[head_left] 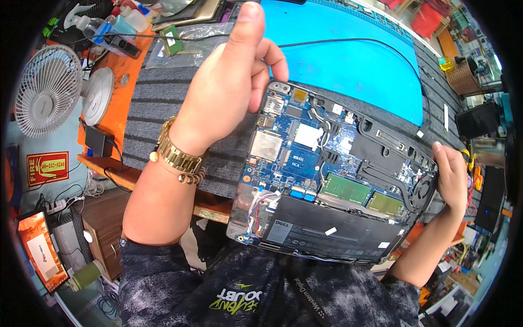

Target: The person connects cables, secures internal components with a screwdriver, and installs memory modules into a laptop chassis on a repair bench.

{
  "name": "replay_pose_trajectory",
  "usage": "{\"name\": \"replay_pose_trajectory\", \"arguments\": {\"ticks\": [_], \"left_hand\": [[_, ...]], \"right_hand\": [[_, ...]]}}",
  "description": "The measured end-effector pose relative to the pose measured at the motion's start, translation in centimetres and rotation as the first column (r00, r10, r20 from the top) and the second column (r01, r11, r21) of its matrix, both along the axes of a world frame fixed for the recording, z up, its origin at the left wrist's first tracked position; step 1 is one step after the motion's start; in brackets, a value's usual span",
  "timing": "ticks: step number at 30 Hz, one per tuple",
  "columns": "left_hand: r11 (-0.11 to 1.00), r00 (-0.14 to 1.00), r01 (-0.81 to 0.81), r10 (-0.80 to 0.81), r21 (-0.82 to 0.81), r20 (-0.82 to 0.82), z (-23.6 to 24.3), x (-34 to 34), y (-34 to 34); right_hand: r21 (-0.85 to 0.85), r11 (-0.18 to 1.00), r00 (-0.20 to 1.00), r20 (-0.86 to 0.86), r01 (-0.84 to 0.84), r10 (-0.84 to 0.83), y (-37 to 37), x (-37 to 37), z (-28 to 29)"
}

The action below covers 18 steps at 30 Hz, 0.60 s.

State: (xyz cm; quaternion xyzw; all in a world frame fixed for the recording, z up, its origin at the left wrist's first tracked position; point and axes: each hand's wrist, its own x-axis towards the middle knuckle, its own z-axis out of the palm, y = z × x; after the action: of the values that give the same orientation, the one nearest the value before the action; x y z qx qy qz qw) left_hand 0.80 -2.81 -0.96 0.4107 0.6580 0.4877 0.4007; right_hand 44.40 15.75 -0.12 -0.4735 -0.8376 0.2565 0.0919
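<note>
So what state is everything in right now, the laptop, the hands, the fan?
Laptop: bottom cover off, board and battery exposed, held tilted at the bench edge.
Left hand: gripping the laptop's far left corner, thumb raised.
Right hand: holding the laptop's right edge.
Desk fan: upright; spinning or not, cannot tell.

We note: opened laptop [332, 180] – matt black plastic frame, glossy blue circuit board | mat [354, 60] – smooth blue rubber-like sheet | wristband [177, 155] – polished gold-coloured metal | fan [46, 90] – white plastic grille.

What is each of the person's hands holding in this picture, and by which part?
Both hands hold one opened laptop, its internals exposed. The left hand grips its far left corner; the right hand grips the right edge beside the fan.
</note>
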Motion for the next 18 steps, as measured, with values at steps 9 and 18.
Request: {"name": "replay_pose_trajectory", "arguments": {"ticks": [9, 18], "left_hand": [[1.0, 0.995, 0.016, -0.015, 0.009, -0.098, 0.1, 0.1, 0.1], [1.0, 0.998, -0.019, 0.018, -0.008, -0.062, 0.2, 0.3, 0.0]], "right_hand": [[0.08, 0.997, 1.0, 0.014, -0.024, 0.023, -0.8, -1.1, 0.6], [0.076, 0.996, 0.999, 0.006, -0.038, 0.038, -1.0, -1.6, 0.7]]}}
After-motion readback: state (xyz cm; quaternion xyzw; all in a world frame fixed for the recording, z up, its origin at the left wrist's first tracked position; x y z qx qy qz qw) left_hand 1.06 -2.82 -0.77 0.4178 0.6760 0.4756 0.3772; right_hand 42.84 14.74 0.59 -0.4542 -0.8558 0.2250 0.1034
